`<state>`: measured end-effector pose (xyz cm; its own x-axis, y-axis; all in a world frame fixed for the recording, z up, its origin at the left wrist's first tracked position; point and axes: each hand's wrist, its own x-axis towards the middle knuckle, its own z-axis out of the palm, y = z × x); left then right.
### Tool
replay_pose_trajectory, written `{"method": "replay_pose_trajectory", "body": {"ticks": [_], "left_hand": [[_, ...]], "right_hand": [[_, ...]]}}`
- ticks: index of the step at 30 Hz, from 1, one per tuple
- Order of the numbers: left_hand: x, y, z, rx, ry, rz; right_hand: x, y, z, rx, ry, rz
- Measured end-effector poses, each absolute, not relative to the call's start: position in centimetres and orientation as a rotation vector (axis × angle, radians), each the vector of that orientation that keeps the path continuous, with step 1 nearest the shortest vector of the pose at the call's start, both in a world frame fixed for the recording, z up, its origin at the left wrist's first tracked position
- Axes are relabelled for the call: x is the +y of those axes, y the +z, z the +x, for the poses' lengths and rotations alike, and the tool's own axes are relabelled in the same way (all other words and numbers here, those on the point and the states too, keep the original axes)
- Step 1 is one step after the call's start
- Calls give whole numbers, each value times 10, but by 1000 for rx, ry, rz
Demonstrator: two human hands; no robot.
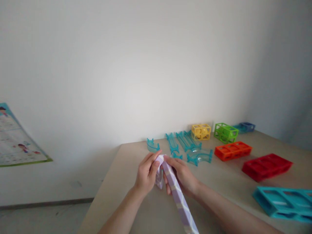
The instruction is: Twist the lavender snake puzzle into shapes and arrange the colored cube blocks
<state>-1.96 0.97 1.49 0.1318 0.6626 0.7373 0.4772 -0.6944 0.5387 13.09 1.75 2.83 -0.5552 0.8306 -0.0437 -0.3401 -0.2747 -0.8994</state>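
Observation:
Both of my hands grip a long pale purple plastic piece with a zigzag pattern (pixel 179 198) above the beige table (pixel 126 188). My left hand (pixel 147 174) pinches its far end, where a short purple part hangs down. My right hand (pixel 181 175) wraps the shaft just behind that end. The piece runs back toward me and out of the bottom of the view. Just beyond my fingers lie several clear blue curved and straight track pieces (pixel 185 144).
Open frame blocks sit at the right: yellow (pixel 201 131), green (pixel 226 132), dark blue (pixel 246 126), orange (pixel 232 150), red (pixel 266 166), teal (pixel 284 202). A white wall stands behind. A poster (pixel 17 139) leans at far left, above the floor.

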Motion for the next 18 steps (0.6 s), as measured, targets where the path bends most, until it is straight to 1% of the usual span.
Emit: {"method": "replay_pose_trajectory", "body": {"ticks": [6,8,10,13,15,18], "left_hand": [[6,22,-22,1118,1539,2399],[5,21,-18,1129,1557,2284],[3,16,-12,1120,1606,2014],[1,5,-4,974,1566,1628],[0,1,-2,923,1534,1552],[-2,4,-8,965,1551,1604]], "right_hand": [[12,30,128,-1097,1884,-729],[10,31,127,-1087,1845,-710],[8,32,126,-1103,1798,-653],[8,33,126,-1130,1779,-567],[9,32,127,-1115,1830,-551],[11,30,129,-1061,1943,-579]]}}
